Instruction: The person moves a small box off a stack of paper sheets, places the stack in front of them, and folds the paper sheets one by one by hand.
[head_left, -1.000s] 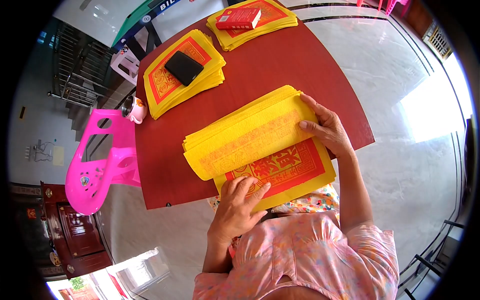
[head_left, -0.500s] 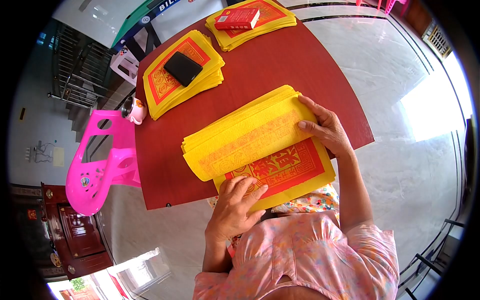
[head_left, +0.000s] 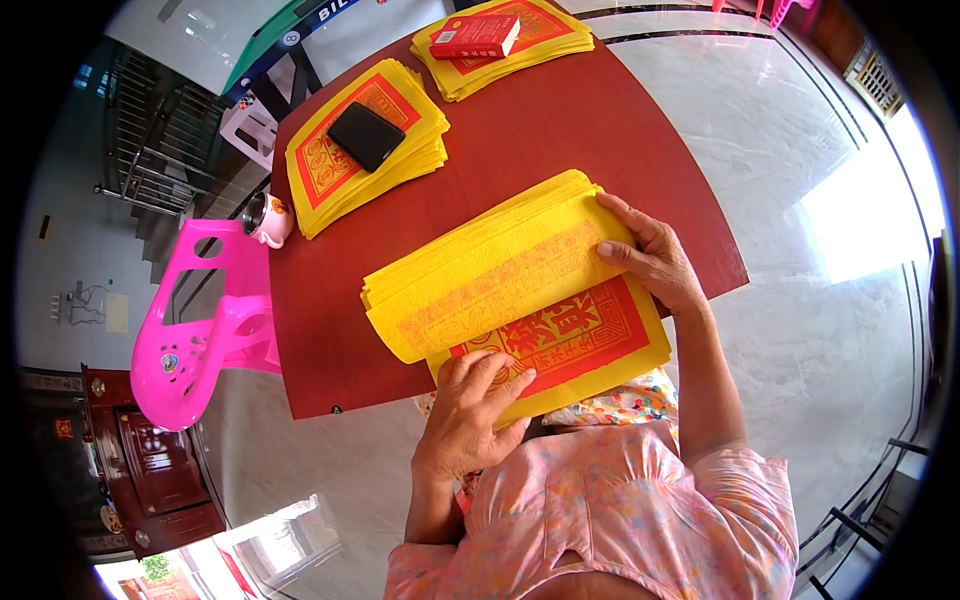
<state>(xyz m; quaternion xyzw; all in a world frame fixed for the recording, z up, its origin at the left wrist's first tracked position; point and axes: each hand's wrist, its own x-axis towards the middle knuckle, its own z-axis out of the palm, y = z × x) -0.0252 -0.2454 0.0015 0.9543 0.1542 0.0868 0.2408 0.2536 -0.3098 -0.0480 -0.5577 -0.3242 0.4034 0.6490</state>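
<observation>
A stack of yellow joss paper sheets (head_left: 485, 280) is folded over toward me at the near side of the table, its pale printed underside showing. Beneath the fold, a sheet with a red and gold printed panel (head_left: 570, 335) faces up and reaches past the table edge above my lap. My right hand (head_left: 655, 255) grips the right end of the folded sheets, thumb on top and fingers behind. My left hand (head_left: 470, 415) rests on the lower left of the printed sheet, fingers bent and apart, its thumb visible by the near edge.
On the red table (head_left: 540, 130) lie two more joss paper stacks; one bears a black phone (head_left: 366, 137), the other a red book (head_left: 475, 37). A pink mug (head_left: 268, 220) stands at the left edge, beside a bright pink plastic chair (head_left: 185, 350).
</observation>
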